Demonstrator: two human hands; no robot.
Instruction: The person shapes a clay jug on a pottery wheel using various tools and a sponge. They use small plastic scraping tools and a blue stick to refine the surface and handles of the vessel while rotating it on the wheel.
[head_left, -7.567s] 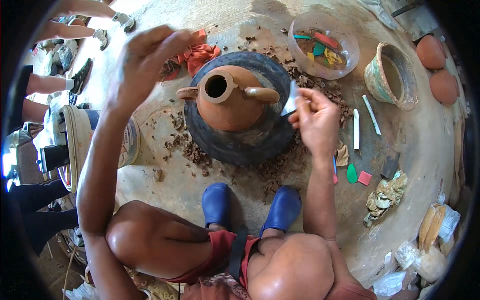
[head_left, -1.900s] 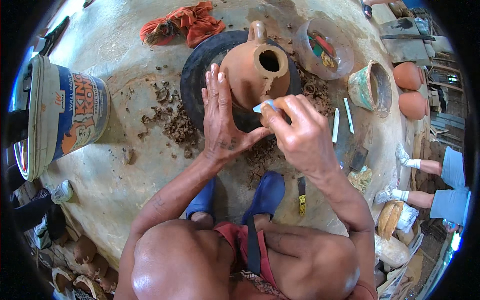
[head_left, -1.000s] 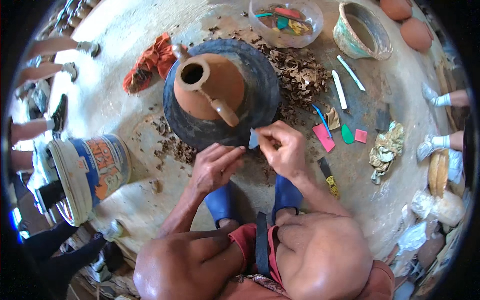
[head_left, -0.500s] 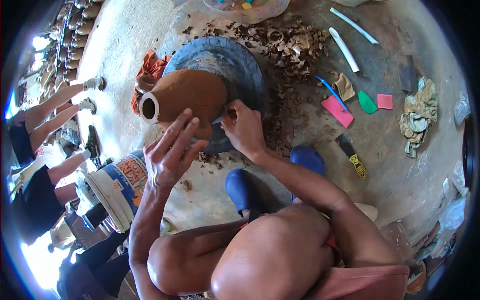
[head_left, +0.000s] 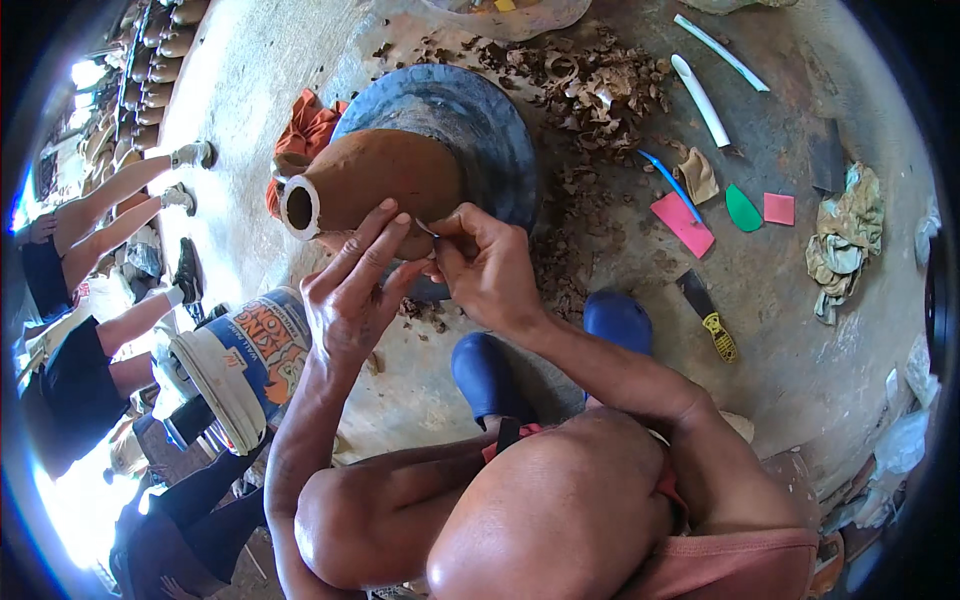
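Note:
A brown clay pot [head_left: 385,165] with a round mouth lies on its side on a blue-grey turntable wheel [head_left: 490,130], the mouth toward the left. A rounded clay part shows on its near side, partly behind my fingers. My left hand [head_left: 350,285] rests extended fingertips against this near side, holding nothing. My right hand [head_left: 490,265] is closed in a pinch at the same spot, close to the left fingertips. A thin, light-coloured sliver [head_left: 426,229] sticks out of that pinch; its kind is too small to tell. An orange cloth [head_left: 308,122] lies behind the pot's neck.
Clay shavings [head_left: 605,90] are heaped beyond the wheel. On the floor to the right lie white tubes [head_left: 700,100], coloured flat pieces [head_left: 742,208], a yellow-handled scraper [head_left: 712,320] and a crumpled cloth [head_left: 845,235]. A paint bucket [head_left: 240,365] and other people's legs [head_left: 125,205] are at left.
My right hand has moved left along the pot's near side, toward my left fingertips, and the thin sliver now shows in its pinch. My left hand stays against the pot.

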